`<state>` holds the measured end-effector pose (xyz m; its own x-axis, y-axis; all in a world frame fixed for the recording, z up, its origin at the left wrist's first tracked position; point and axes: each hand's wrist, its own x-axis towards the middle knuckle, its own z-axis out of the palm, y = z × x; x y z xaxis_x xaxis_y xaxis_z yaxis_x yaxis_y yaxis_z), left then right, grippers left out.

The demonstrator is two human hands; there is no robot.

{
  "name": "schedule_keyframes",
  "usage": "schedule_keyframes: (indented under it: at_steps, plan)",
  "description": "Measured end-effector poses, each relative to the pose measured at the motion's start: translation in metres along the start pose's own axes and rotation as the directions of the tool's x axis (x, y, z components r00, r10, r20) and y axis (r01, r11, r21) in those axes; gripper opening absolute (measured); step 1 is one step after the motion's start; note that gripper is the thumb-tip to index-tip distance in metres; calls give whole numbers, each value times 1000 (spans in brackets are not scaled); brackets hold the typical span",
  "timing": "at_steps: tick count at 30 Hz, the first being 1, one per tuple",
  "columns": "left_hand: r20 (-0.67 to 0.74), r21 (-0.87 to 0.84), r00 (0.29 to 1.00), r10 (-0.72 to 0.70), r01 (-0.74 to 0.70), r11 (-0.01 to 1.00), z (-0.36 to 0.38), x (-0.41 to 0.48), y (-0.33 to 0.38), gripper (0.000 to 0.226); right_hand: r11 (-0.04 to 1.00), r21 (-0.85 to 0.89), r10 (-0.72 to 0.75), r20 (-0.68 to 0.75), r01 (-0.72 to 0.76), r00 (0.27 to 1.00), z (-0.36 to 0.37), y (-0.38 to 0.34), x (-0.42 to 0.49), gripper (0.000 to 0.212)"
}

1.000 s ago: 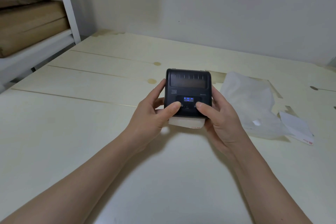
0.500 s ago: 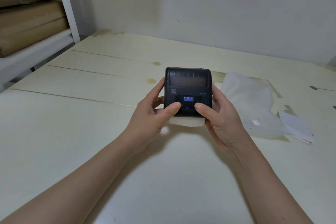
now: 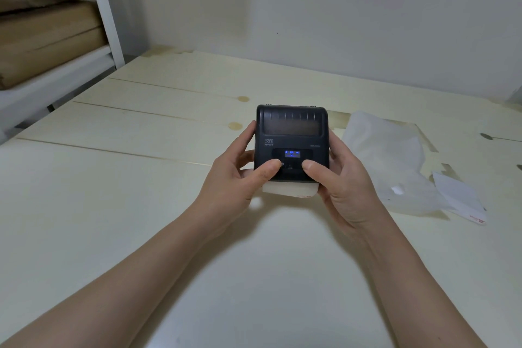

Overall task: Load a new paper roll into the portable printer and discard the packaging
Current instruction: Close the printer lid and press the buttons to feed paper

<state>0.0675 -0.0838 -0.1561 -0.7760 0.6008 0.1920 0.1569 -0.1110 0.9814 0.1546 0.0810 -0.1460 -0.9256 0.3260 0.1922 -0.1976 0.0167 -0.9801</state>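
Gripping black printer (image 3: 292, 133) marked "HPRT" | left hand (image 3: 237, 178) and right hand (image 3: 343, 181) fingers closed around it

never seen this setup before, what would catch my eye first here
A black portable printer at centre, held above the table by the left hand and right hand, its small blue display lit. White paper pokes out of its near edge. Crumpled translucent packaging lies to the right.
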Motion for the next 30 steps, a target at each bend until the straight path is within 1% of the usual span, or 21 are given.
schedule_keyframes:
  at_steps: [6, 9, 12, 15, 16, 19, 22, 23, 27, 30]
  plan:
    - [10, 2, 1000, -13, 13, 1000, 0, 0, -1, 69, 1000, -24, 14, -2, -14, 1000, 0, 0, 0, 63]
    - [11, -47, 999, -50, 51, 998, -2, 1, -3, 68, 999, -32, 22, 3, -22, 1000, 1, 0, -1, 62]
    - [-8, -118, 995, -103, 101, 988, -4, 4, -5, 65, 998, -38, 46, -42, -48, 998, 3, 0, 0, 66]
    - [-36, -194, 989, -142, 133, 972, -3, 6, -5, 72, 991, -80, 103, -105, -112, 989, 7, 0, 1, 80]
    - [-48, -201, 988, -150, 137, 970, -4, 8, -5, 74, 985, -111, 116, -129, -130, 985, 9, 0, 1, 82]
    - [-100, -202, 980, -171, 148, 968, -8, 11, -6, 76, 972, -183, 114, -189, -149, 975, 10, 3, 0, 75]
    - [-157, -221, 969, -192, 155, 963, -13, 16, -9, 73, 956, -240, 114, -234, -171, 966, 14, 4, -2, 90]
    - [-172, -229, 966, -195, 154, 961, -14, 17, -9, 71, 953, -247, 114, -245, -175, 963, 15, 3, -3, 91]
    - [-212, -216, 957, -200, 154, 964, -18, 21, -11, 69, 947, -262, 120, -255, -188, 960, 18, 3, -4, 85]
    - [-219, -205, 951, -218, 174, 963, -19, 23, -11, 68, 943, -276, 114, -263, -188, 958, 20, 3, -4, 69]
